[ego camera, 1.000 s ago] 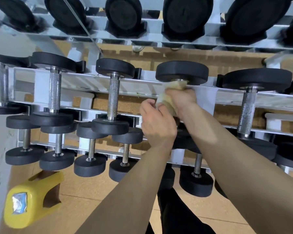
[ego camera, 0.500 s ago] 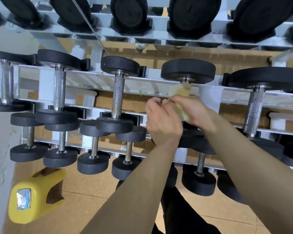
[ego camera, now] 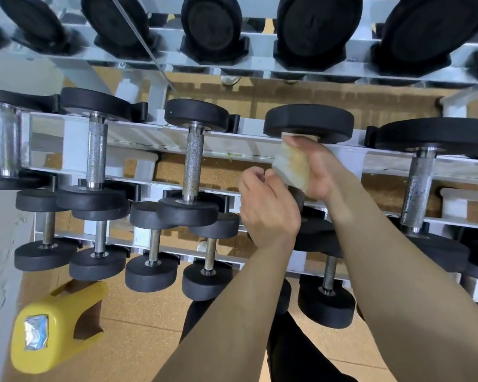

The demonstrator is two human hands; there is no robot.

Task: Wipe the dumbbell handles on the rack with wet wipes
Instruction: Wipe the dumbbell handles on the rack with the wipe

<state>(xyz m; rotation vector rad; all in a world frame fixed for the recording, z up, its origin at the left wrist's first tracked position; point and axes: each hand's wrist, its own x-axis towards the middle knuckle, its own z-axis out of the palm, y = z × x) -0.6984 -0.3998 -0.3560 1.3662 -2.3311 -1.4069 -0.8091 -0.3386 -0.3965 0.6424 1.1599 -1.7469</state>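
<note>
Bright, even indoor light; soft shadows, wide-angle bending at edges, slight motion blur.

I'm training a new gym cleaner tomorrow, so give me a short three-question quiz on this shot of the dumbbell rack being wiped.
1. True or false: the right hand holds the wipe wrapped around the handle of a dumbbell on the middle tier of the rack.
2. Multiple choice: the container on the floor at lower left is A) red, B) yellow, C) green.
3. Fill in: the handle of the neighbouring dumbbell, next on the left, is knurled metal and ____ (covered or bare).

Key: 1 true; 2 B; 3 bare.
</note>
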